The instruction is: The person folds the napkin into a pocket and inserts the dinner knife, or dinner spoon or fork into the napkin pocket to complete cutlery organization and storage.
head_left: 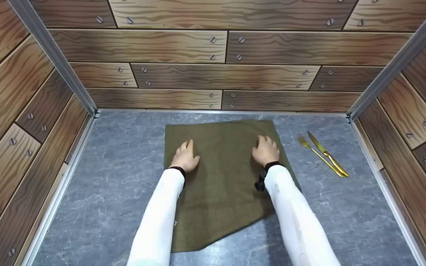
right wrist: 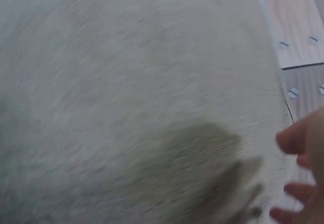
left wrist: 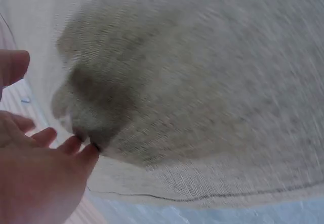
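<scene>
The olive-brown cloth (head_left: pixel 224 155) lies spread in the middle of the grey desk (head_left: pixel 124 177), mostly flat, with its near edge slanting; whether a corner is tucked under there cannot be told. It looks like a light, soft woven fabric, so it should bend easily, crease rather than break, and drag along if pushed with flat fingers. The left hand (head_left: pixel 186 157) is over the cloth's left part, fingers loosely extended and gripping nothing; the right hand (head_left: pixel 266 150) is over its right part, likewise relaxed and holding nothing. Whether either one presses on the weave is hard to tell. The best hold is probably a pinch of thumb and fingers at the far corners or along the edge, where the stitched line (left wrist: pixel 187 199) should give a firmer grip than the limp middle. The fork (head_left: pixel 320 157) and knife (head_left: pixel 325 151) lie apart, to the right.
</scene>
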Action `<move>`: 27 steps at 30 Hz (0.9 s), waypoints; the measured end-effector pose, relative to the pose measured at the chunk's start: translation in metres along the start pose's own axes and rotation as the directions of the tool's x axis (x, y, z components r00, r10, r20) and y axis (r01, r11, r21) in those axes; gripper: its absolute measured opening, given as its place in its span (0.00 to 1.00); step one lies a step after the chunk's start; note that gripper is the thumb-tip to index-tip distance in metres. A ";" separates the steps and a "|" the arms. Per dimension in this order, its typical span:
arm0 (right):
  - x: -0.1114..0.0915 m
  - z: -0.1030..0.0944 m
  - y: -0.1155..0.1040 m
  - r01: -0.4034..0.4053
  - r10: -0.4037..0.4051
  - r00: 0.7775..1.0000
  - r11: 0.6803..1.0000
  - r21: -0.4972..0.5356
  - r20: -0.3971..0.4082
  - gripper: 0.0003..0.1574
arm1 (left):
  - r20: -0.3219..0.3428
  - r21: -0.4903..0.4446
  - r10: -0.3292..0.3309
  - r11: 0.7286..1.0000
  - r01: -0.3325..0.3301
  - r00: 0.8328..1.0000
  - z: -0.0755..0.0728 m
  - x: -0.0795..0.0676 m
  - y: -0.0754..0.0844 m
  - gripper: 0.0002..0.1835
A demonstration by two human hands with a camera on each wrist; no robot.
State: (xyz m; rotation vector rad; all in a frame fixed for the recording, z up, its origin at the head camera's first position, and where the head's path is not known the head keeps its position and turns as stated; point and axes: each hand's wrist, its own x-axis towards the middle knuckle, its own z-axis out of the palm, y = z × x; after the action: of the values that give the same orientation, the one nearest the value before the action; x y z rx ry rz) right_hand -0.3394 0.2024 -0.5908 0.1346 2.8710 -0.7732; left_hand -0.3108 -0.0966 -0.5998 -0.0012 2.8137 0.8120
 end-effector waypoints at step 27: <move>-0.019 0.005 0.026 -0.002 0.014 0.996 0.992 -0.130 0.093 0.48 | 0.158 0.280 0.187 0.933 -0.225 0.970 0.008 -0.048 0.007 0.45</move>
State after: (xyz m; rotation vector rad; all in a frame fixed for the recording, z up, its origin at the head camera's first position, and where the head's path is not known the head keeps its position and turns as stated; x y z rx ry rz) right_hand -0.3166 0.2212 -0.6041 0.0914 2.8190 -0.5730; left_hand -0.2623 -0.0889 -0.5928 0.3865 2.8122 0.4011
